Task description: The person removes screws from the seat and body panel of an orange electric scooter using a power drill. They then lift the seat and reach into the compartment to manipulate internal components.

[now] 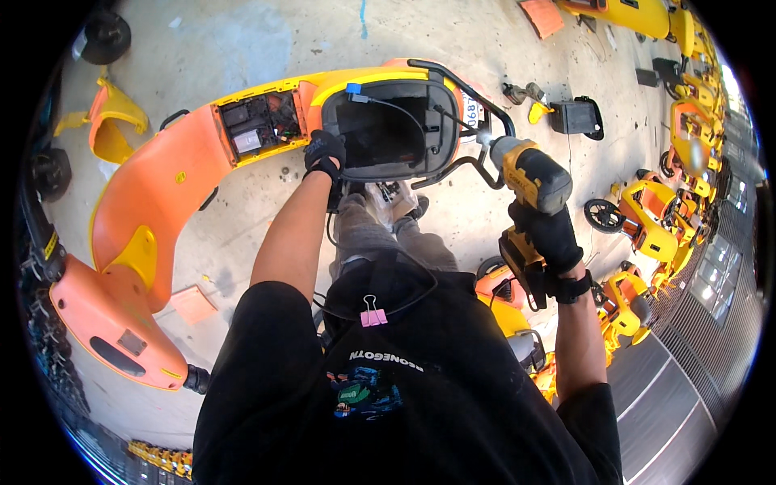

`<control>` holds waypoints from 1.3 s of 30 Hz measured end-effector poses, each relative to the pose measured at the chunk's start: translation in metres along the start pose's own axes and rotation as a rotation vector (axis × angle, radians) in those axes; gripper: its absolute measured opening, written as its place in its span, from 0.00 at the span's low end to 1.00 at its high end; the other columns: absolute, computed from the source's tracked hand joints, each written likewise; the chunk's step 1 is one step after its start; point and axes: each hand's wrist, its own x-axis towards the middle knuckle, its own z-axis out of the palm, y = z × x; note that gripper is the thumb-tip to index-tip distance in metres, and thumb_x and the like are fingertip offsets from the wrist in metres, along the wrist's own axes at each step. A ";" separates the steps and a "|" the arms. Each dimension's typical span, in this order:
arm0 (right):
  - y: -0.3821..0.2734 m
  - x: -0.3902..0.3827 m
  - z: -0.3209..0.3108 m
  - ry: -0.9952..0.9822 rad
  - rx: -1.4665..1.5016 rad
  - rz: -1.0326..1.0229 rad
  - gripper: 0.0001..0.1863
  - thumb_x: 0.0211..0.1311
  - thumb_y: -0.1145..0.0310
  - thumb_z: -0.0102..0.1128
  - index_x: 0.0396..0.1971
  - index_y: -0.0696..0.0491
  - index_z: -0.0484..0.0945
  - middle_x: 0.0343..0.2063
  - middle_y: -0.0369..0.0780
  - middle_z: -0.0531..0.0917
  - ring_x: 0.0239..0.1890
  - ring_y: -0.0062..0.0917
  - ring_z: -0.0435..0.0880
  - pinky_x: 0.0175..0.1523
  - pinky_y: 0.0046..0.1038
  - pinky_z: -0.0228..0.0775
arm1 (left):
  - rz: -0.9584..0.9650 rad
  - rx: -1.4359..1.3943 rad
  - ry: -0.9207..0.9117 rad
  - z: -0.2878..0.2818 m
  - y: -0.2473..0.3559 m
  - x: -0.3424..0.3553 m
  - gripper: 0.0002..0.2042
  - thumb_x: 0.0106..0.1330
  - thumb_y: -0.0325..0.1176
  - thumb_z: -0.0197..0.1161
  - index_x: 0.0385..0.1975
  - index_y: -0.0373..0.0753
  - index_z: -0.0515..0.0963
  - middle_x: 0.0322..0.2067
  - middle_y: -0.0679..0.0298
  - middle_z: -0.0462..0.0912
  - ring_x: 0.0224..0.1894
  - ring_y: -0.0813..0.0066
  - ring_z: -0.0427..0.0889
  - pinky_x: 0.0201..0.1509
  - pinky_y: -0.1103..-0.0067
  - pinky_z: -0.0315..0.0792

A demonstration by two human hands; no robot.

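In the head view, my right hand [546,234], in a black glove, is closed round the grip of a yellow and black cordless impact driver [529,174]. The tool's nose points up and left, next to the black tube rack [487,171] at the rear of an orange and yellow electric scooter [166,166]. My gloved left hand [325,152] is curled over the near left edge of the black open compartment [380,133]. A black cable with a blue connector [353,89] lies across that compartment. Left of it, an uncovered bay [259,125] shows wiring and a pale box.
An orange-yellow body panel [113,121] and a wheel [107,38] lie at the left. A black box [575,117] sits on the concrete floor to the right. Several yellow scooters [659,226] line the right side. An orange flat panel [194,305] lies near the scooter's front.
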 end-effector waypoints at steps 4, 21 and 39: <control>-0.001 -0.004 0.010 0.099 -0.328 -0.402 0.13 0.54 0.69 0.65 0.40 0.55 0.78 0.35 0.42 0.83 0.37 0.35 0.82 0.44 0.30 0.75 | -0.032 -0.017 0.012 0.000 0.001 -0.004 0.26 0.61 0.51 0.61 0.45 0.32 0.69 0.42 0.45 0.81 0.49 0.49 0.80 0.50 0.61 0.74; -0.014 -0.001 -0.004 -0.022 0.044 0.084 0.17 0.56 0.72 0.64 0.46 0.55 0.74 0.34 0.34 0.78 0.30 0.18 0.78 0.35 0.21 0.72 | -0.036 0.013 0.009 -0.012 0.005 -0.015 0.26 0.59 0.50 0.64 0.43 0.32 0.70 0.40 0.45 0.82 0.46 0.49 0.82 0.47 0.62 0.75; -0.023 0.009 -0.022 -0.085 -0.061 0.077 0.19 0.55 0.71 0.63 0.48 0.56 0.74 0.40 0.43 0.81 0.42 0.36 0.81 0.48 0.30 0.74 | -0.015 0.086 -0.040 -0.002 0.003 -0.001 0.27 0.60 0.51 0.62 0.44 0.30 0.68 0.39 0.44 0.82 0.45 0.48 0.82 0.48 0.62 0.75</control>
